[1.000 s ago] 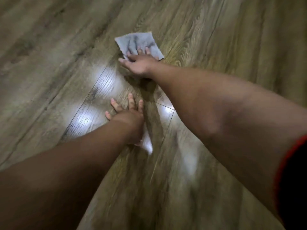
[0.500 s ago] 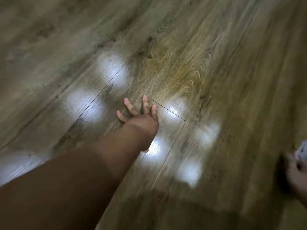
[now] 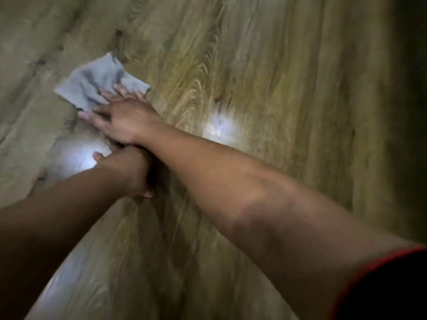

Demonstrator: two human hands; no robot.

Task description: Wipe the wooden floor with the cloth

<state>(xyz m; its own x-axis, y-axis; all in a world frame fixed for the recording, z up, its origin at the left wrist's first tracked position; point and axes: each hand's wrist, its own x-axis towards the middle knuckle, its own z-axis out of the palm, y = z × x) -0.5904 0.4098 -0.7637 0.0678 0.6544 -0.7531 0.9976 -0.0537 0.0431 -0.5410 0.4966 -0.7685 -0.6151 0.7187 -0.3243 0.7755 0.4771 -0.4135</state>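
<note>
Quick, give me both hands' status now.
Left hand: planted on the wooden floor, holding nothing.
Right hand: open, fingers spread flat on the grey cloth.

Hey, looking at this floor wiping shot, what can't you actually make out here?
Head view, the only one:
- Near edge of the cloth: covered by the right hand.
- Left hand: its fingers are hidden under the right wrist, so its pose is unclear.
- Wooden floor: motion blur and glare patches hide any dirt or wetness.
- Sleeve: cut off by the frame corner.
</note>
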